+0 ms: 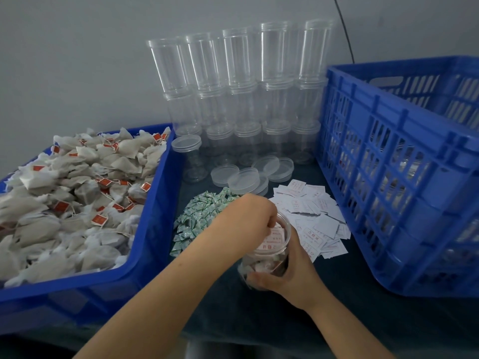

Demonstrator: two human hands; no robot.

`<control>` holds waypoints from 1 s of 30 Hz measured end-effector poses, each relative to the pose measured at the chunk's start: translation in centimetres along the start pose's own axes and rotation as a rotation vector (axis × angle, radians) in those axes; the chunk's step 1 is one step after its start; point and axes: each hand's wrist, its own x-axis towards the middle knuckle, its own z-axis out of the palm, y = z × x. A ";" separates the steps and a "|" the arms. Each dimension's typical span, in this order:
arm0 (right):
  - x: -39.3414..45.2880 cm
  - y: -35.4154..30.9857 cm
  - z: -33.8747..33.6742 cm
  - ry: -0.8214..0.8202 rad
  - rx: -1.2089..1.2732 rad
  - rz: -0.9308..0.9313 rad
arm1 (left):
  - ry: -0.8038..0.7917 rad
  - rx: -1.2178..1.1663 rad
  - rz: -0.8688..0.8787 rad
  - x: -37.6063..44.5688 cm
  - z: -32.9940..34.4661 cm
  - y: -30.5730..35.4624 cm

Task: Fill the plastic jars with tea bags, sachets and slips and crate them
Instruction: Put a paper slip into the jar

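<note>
Head view, clear cylindrical jar (269,252), papery slip (275,235) apparently inside

We see the right hand (290,268) gripping a jar (267,257) on the dark table (259,320), tea bags low inside it. The left hand (248,218) reaches into its mouth, fingers on a slip (274,235). Left stands a tray (145,255) heaped with tea bags (64,203). Behind the jar lie sachets (199,216), loose slips (316,216) and lids (243,177), before stacked empty jars (241,86). A crate (401,177) stands at right.
</note>
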 end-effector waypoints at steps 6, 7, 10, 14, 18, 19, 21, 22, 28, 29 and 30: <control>0.1 0.2 -0.1 -0.005 -0.006 0.031 | 0.012 0.151 0.011 0.2 0.7 0.0; 0.1 0.2 -0.1 -0.004 -0.015 0.032 | 0.016 0.173 0.015 0.2 0.8 0.0; 0.1 0.5 -0.1 -0.010 -0.044 0.031 | 0.041 0.293 0.042 -0.1 0.9 0.2; 0.0 0.2 -0.3 -0.020 -0.100 0.034 | 0.270 0.297 0.141 -1.0 0.9 0.0; 0.0 -0.6 -1.1 -0.078 -0.125 0.084 | 0.774 -0.249 0.108 -3.3 2.0 -2.0; 0.0 -0.9 -1.3 -0.103 -0.153 0.099 | 0.810 -0.452 0.045 -4.2 2.9 -2.6; 0.2 -1.6 -2.0 -0.173 -0.210 0.144 | 0.715 -0.802 -0.059 -5.5 5.5 -3.3; 0.3 -2.1 -2.5 -0.222 -0.247 0.173 | 0.630 -0.894 -0.087 -6.0 7.0 -3.4; 1.8 -5.9 -5.1 -0.460 -0.590 0.312 | 0.292 -1.062 0.020 -6.2 12.5 -2.6; 2.2 -6.8 -5.4 -0.501 -0.564 0.349 | 0.290 -1.066 0.022 -6.0 12.8 -2.4; 2.5 -7.9 -5.7 -0.520 -0.557 0.376 | 0.301 -1.077 0.006 -5.9 13.1 -2.2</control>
